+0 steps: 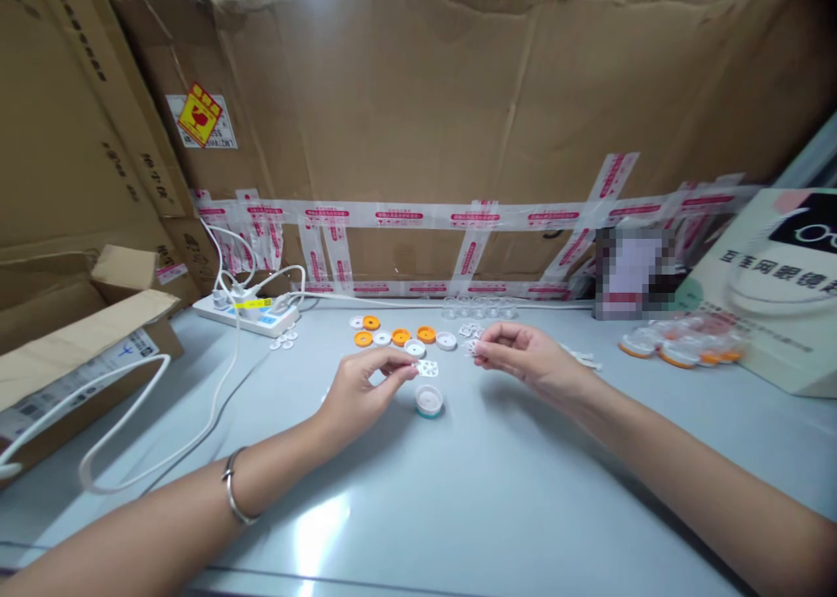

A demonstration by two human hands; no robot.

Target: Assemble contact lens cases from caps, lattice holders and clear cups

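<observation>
Between thumb and fingers, my left hand (370,383) pinches a small flat white piece with cut-out holes (428,369). My right hand (520,353) also pinches a small white openwork piece (472,348), partly covered by the fingertips. Just below the left fingertips, a round white cup with a teal base (429,400) stands on the table. Beyond the hands lie several white and orange round caps, among them an orange cap (426,334) and a white cap (445,342). More white openwork pieces (471,330) rest near my right fingertips.
A white power strip (248,315) with cables lies at the back left, beside an open cardboard box (85,353). Clear round parts (480,308) line the back. Stacked orange-and-clear discs (680,342) sit right, by a pale printed bag (772,292). Large cardboard (405,100) walls the back.
</observation>
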